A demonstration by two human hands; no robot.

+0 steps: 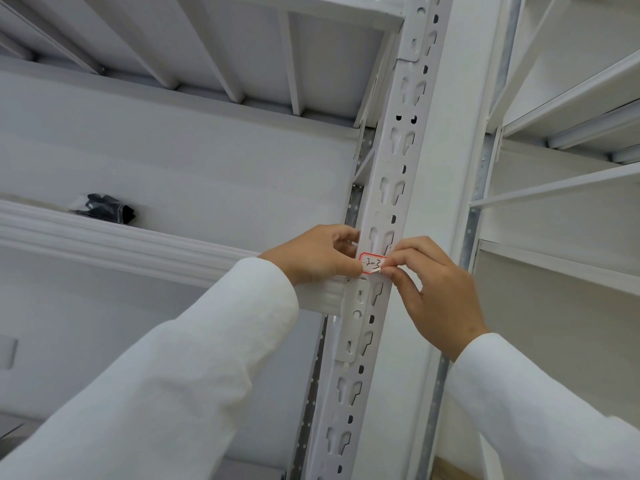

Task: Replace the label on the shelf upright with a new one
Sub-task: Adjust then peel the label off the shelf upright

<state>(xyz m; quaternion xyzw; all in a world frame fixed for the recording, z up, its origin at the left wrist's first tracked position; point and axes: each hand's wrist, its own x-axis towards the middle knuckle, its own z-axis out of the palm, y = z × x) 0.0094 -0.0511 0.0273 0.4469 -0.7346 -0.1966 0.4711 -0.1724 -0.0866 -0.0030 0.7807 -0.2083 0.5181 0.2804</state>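
Item: label, red-edged, handwritten "3-3", on white slotted shelf upright just above beam. I see L hand pressing its left edge w/ thumb; R hand pinching its right corner. Black bag on shelf, well apart.

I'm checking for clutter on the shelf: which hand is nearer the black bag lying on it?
Left. The left hand is at the upright's label, to the right of the black bag; the right hand is farther right, past the label.
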